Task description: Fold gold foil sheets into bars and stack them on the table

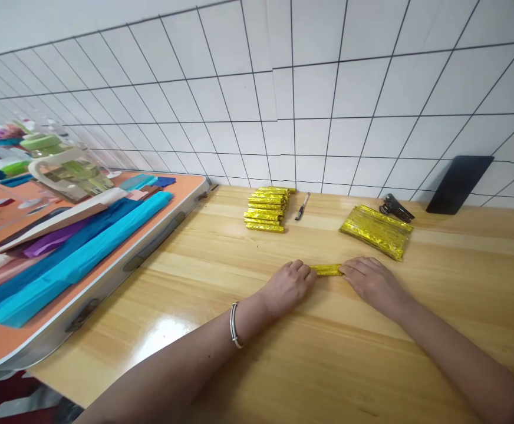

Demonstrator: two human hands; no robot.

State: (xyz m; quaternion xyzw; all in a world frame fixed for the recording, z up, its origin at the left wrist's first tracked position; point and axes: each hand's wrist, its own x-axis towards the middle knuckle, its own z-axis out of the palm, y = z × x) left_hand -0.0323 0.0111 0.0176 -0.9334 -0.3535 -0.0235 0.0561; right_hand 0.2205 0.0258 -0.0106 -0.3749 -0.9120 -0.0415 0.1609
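Observation:
A narrow strip of shiny gold foil [326, 270] lies across the wooden table [248, 347] between my hands. My left hand [290, 285] has its fingers closed over the strip's left end. At the right end, my right hand [374, 285] pinches the foil, fingers bent together. Both fingertips rest at table level. Beyond my left hand is a stack of gold foil rolls [266, 211]. Up from my right hand lies a flat pack of gold foil [376, 231], seemingly in clear wrapping.
A pen-like tool [302, 207] lies right of the rolls. A dark hair claw clip [395, 207] sits behind the pack, and a black phone [459, 185] leans on the tiled wall [314, 88]. On the left, an orange table [186, 191] carries blue rolled paper [106, 238] and a green-lidded bottle [47, 144].

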